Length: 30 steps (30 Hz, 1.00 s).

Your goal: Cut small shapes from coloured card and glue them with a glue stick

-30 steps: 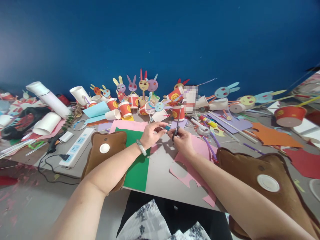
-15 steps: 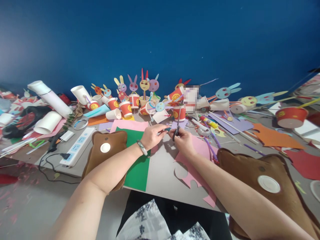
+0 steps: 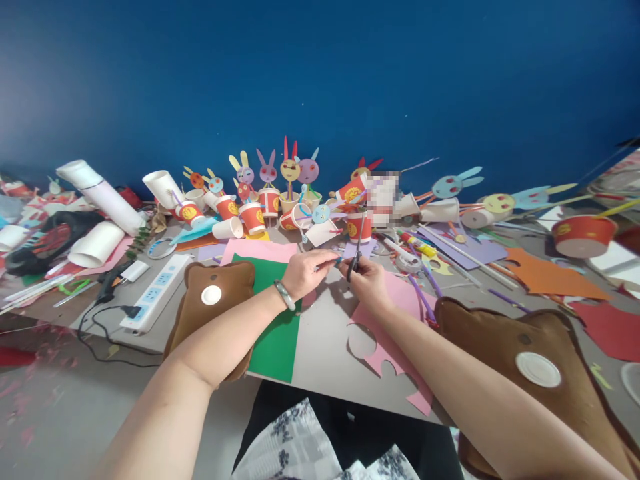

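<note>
Scissors with dark handles are in my right hand, their blades pointing up and away from me. My left hand, with a bangle at the wrist, is closed in a pinch, its fingertips close to the right hand's. A small bluish-green piece shows between the fingertips; its kind is too small to make out. Below the left forearm lies a green paper sheet, with a pink sheet behind it. Pink paper with round cut-outs lies under my right forearm.
Paper cups with paper rabbit heads line the blue wall. A power strip and a brown cushion-like bag are at left. Another brown bag lies at right, near orange paper and straws.
Both hands stay nearly in place, fingertips close together. The bluish-green piece shows a little more plainly between them, and the scissors have tilted slightly.
</note>
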{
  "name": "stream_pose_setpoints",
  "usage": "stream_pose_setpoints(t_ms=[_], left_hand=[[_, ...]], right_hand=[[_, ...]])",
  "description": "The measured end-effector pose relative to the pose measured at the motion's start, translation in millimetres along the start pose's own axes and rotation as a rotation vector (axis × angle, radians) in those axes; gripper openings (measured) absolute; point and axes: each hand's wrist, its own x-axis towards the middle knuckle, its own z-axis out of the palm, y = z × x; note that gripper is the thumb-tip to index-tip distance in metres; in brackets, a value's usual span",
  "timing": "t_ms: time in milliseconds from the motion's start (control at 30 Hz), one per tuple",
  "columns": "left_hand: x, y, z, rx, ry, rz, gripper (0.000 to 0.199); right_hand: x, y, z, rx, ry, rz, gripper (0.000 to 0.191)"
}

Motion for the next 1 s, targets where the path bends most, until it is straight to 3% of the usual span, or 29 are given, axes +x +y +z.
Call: stream_pose_setpoints(t_ms=[267,600,800,1000], left_hand=[[0,-3,0.1,0.013,-0.014,0.009,0.024],[-1,-6,1.2,0.087,0.003,0.116,0.023],[0,-6,2.7,0.048,0.056,0.043,0.013],[1,-3,1.3,0.005,0.014,-0.053,0.011]], right_hand=[[2,4,0,0.027,-0.016,0.029,0.024],[3,6,-2,0.103,-0.016,0.095,0.033],[3,8,-2,0.144,-0.031,0.114,0.031],[4,10,-1,0.156,-0.052,0.105,0.027]])
